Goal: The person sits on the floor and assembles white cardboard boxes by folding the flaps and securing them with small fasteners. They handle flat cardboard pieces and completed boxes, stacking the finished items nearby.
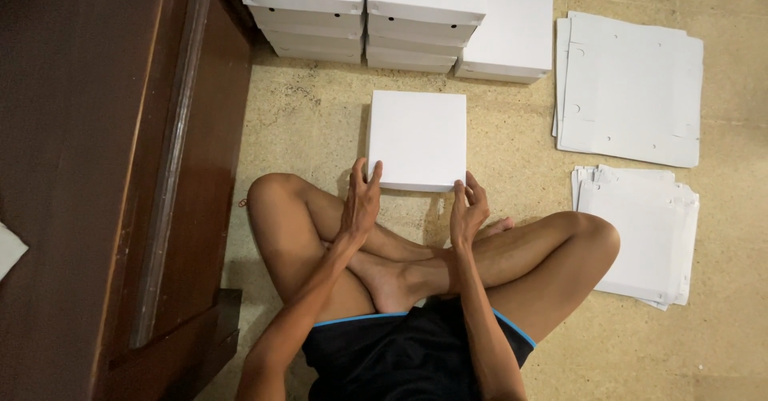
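**Square white box at the knees**

On the speckled floor (320,121), a smooth, flat cardboard box (418,138) lies before crossed legs. The left hand (361,201) and right hand (467,206), fingers open, touch its near corners. Stacked boxes (364,13) stand beyond; flat sheets (628,89) lie right.

Plain white box (418,138) on a speckled beige floor (320,121), more white boxes (364,13) stacked behind, white flat sheets (628,89) alongside, dark brown wooden furniture (96,169), black shorts (400,357) with blue trim.
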